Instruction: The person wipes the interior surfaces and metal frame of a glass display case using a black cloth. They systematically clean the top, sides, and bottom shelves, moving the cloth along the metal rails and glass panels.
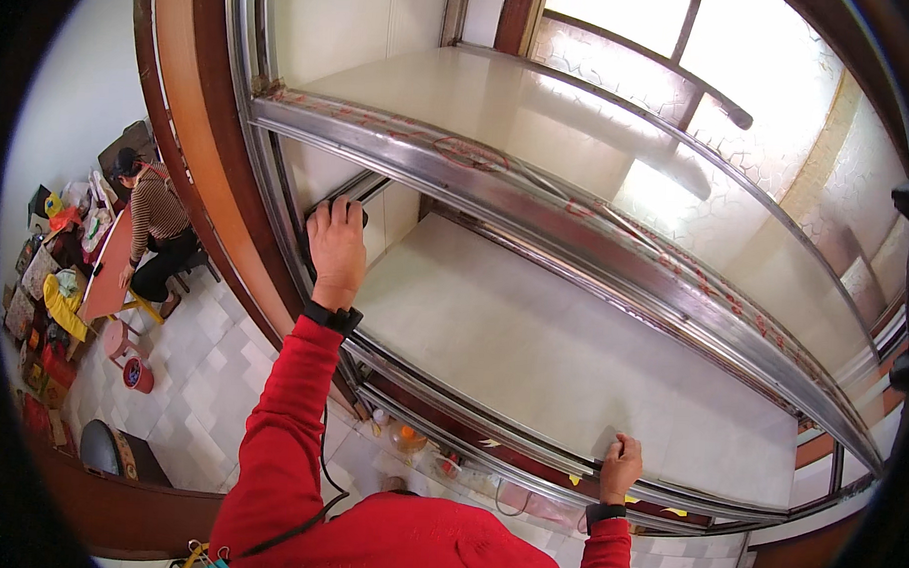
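Observation:
A metal-framed cabinet with pale shelves stands before me. My left hand (337, 244) is at its left side, fingers bent over a dark object (364, 216) that shows only at the edges of the hand; what it is I cannot tell. Lower right, my right hand (621, 465) has its fingers curled at the metal front rail (524, 437) of the lower shelf. Behind this rail lies the lower shelf board (557, 348). Above it runs a thick metal crossbar (459, 164) bearing red printed tape, with the glossy upper shelf (476, 97) behind.
A wooden post (196, 147) borders the cabinet's left side. Behind it, a person (156, 213) sits at a red-topped table (109, 272) beside piled bags. A stool (120, 341) and a red bucket (137, 376) stand on the tiled floor. A cable (324, 460) hangs by my left arm.

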Motion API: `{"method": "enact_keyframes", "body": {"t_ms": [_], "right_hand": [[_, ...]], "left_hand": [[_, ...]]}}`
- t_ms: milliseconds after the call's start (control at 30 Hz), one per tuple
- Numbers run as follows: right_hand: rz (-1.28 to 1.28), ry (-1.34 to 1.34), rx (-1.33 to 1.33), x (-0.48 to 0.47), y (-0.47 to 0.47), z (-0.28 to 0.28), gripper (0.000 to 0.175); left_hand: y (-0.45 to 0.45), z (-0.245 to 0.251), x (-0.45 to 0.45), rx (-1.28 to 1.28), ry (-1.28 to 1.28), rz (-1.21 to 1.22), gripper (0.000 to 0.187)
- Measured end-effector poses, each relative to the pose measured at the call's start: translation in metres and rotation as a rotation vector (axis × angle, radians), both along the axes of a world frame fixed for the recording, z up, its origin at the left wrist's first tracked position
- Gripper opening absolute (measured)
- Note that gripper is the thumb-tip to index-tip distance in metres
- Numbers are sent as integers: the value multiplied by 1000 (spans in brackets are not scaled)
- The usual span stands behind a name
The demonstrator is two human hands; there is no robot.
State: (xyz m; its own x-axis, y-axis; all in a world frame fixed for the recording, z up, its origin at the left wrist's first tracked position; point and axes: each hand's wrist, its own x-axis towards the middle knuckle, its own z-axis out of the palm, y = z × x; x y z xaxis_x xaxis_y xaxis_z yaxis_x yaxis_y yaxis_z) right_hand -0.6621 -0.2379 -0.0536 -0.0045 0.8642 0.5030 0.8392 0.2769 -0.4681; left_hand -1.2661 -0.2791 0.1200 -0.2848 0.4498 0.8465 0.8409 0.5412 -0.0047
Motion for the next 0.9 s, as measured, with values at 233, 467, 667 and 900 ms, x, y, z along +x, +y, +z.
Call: {"method": "enact_keyframes", "body": {"t_ms": [233, 467, 667, 900], "right_hand": [[-30, -23, -33, -4, 0, 3, 17], [-39, -27, -19, -2, 1, -1, 15], [-33, -37, -6, -5, -1, 2, 16], [-40, -72, -31, -5, 0, 4, 16]], "left_hand": [[65, -7, -32, -154, 89, -11, 28], [117, -3, -27, -41, -364, -389, 30], [79, -77, 21, -321, -420, -472, 47], [55, -134, 37, -897, -559, -500, 83]]}}
